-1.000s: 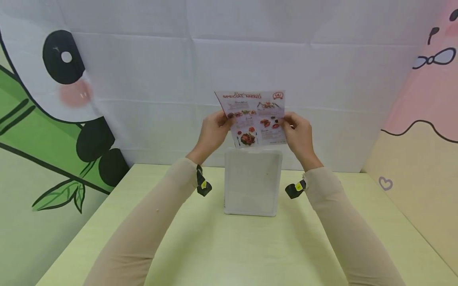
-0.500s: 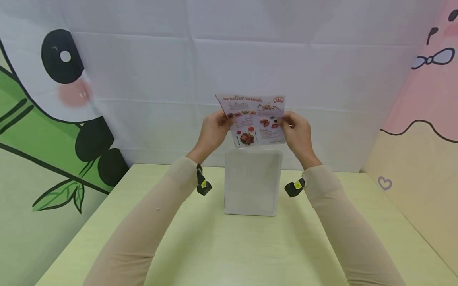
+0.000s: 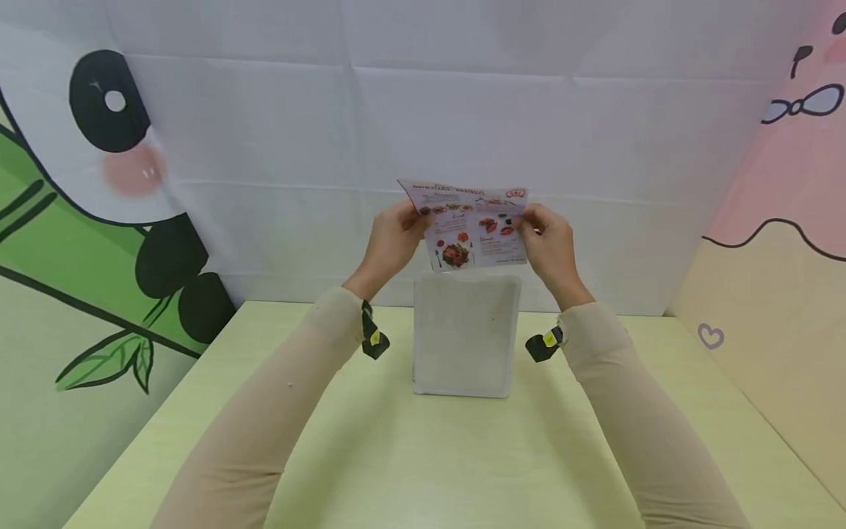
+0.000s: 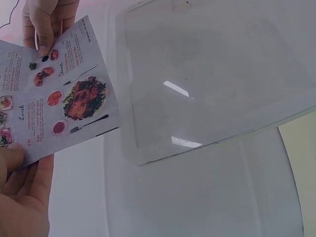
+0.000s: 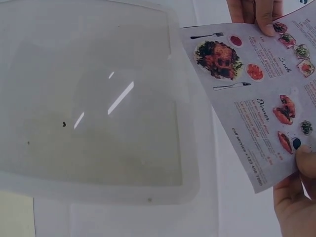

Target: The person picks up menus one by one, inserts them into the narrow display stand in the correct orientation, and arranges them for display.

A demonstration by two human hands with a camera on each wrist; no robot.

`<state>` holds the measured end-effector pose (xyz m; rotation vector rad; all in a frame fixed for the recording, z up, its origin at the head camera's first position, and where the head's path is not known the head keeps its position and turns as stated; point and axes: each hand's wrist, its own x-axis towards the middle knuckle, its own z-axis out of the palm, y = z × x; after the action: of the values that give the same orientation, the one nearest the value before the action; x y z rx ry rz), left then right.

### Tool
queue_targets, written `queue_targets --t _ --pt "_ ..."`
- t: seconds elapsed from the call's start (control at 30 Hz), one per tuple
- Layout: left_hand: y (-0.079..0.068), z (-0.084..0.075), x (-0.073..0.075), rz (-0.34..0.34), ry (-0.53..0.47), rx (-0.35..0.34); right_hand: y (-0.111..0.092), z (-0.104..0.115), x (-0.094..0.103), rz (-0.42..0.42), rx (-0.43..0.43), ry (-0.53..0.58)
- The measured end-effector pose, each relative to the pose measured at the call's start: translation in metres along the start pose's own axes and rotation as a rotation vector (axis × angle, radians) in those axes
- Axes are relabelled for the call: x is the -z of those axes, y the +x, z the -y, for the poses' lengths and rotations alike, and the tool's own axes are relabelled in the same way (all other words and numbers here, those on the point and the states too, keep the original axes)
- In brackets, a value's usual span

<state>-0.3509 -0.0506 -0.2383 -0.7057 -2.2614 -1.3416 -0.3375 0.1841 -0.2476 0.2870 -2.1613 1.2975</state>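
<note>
A printed menu sheet [image 3: 472, 228] is held up between both hands, its top edge bending back. My left hand [image 3: 394, 239] pinches its left edge, thumb in front and fingers behind. On the opposite edge my right hand [image 3: 550, 242] pinches it the same way. Just below the sheet stands a clear upright sign holder [image 3: 465, 338] with a pale frame, and nothing printed shows in it. In the left wrist view the lower edge of the menu sheet [image 4: 74, 94] lies close beside the top of the sign holder [image 4: 207, 89]. Neither hand touches the holder.
The holder stands on a pale yellow table [image 3: 423, 455]. A white cloth [image 3: 264, 147] hangs behind it. Painted cartoon panels flank the table, a green one [image 3: 99, 353] at left and a pink and cream one [image 3: 780, 279] at right.
The top of the menu sheet has tipped further back and dropped a little, so its heading looks flatter. Both hands keep their pinch and barely move; the holder stays put.
</note>
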Motion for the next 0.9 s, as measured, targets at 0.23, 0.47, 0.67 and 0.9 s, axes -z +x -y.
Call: queue_targets --t 0.23,0.47,0.67,0.9 --pt "-0.001 0.003 -0.001 0.012 -0.018 0.039 -0.001 -0.003 -0.001 0.031 -0.03 -0.028" --pt "-0.002 0.007 -0.002 0.028 -0.031 0.055 -0.003 -0.006 -0.002 0.051 -0.06 -0.043" --pt "-0.004 0.009 -0.004 0.045 -0.04 0.065 -0.005 -0.009 -0.002 0.069 -0.081 -0.049" --pt "-0.007 0.009 -0.005 0.059 -0.033 0.084 -0.008 -0.013 -0.003 0.079 -0.084 -0.035"
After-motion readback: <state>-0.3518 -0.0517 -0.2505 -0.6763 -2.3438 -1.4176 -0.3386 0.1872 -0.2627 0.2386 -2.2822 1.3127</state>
